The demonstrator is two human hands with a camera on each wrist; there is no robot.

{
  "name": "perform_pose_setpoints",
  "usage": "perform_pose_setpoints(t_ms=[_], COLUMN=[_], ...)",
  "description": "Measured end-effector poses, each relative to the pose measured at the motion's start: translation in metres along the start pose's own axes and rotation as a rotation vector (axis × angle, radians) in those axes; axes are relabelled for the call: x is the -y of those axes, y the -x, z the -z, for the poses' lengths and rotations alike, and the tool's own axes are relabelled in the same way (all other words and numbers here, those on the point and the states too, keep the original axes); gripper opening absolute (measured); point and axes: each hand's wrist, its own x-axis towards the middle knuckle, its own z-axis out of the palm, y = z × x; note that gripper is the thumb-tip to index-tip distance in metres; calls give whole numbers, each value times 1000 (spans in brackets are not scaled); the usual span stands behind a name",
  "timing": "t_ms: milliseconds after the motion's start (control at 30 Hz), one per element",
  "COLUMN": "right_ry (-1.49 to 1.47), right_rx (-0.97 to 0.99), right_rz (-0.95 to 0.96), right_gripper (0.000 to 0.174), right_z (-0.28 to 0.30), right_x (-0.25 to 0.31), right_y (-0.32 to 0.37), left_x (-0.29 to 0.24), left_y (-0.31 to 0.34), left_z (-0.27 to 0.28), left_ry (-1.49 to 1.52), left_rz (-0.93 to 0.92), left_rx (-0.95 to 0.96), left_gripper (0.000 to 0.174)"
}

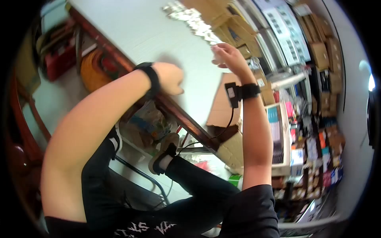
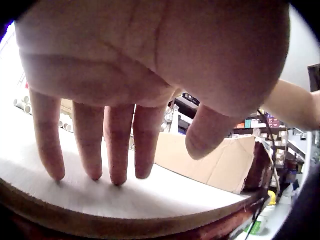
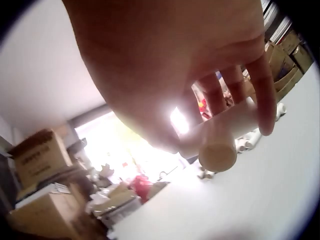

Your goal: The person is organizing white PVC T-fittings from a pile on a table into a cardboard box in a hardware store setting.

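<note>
My right hand (image 1: 231, 59) is raised over the white tabletop (image 1: 131, 23) and grips a white pipe tee (image 3: 217, 156). Its fingers curl around the straight run, and the round end of the branch faces the camera in the right wrist view. Near the table's edge is my left hand (image 1: 170, 77), blurred in the head view. It holds nothing; in the left wrist view its fingers (image 2: 118, 150) point down, spread and straight, with the tips right at the tabletop. Several white pipe fittings (image 1: 192, 20) lie in a row at the far side of the table.
A cardboard sheet (image 1: 222, 101) stands at the table's right end. Open cardboard boxes (image 1: 234, 29) are behind the fittings. A cable (image 1: 231, 123) hangs from the right wrist camera. Stocked shelves (image 1: 317, 158) line the right side, and an orange round stool (image 1: 95, 71) stands left of the table.
</note>
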Motion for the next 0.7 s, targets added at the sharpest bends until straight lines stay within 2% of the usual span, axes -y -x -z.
perform_pose_setpoints(t_ms=[33, 100, 133, 167, 233, 267, 333, 367, 433, 533, 633, 700], right_ry=[-69, -313, -297, -275, -296, -366, -433, -283, -205, -245, -156, -183], right_rx=[13, -77, -158, -238, -307, -340, -399, -444, -490, -613, -731, -709], right_rz=[57, 209, 330, 447, 442, 466, 531, 524, 501, 488, 453, 304], right_gripper=[42, 38, 36, 35, 33, 32, 31, 33, 35, 41, 55, 60], right_z=[9, 15, 17, 15, 14, 9, -1, 2, 4, 10, 23, 34], right_x=[11, 7, 3, -1, 20, 15, 1, -1, -15, -42, -70, -91], right_y=[28, 77, 103, 128, 186, 202, 218, 229, 242, 255, 267, 276], left_x=[-4, -22, -34, -53, -85, -106, -145, -162, -177, -198, -216, -232], left_y=[-1, 0, -5, -3, 0, 3, 6, 3, -13, -35, -61, -74], left_z=[6, 21, 29, 41, 57, 60, 58, 55, 38, 23, 8, 4], left_ry=[38, 256, 417, 701, 985, 1022, 1068, 1088, 1153, 1255, 1236, 1189], left_rz=[15, -11, -40, 34, 12, -9, -77, -119, -162, -185, -200, -191], left_rx=[22, -110, -88, -57, 0, 59, 141, 175, 204, 260, 157, 117], left_gripper=[39, 42, 46, 53, 61, 64, 57, 53, 46, 44, 45, 46])
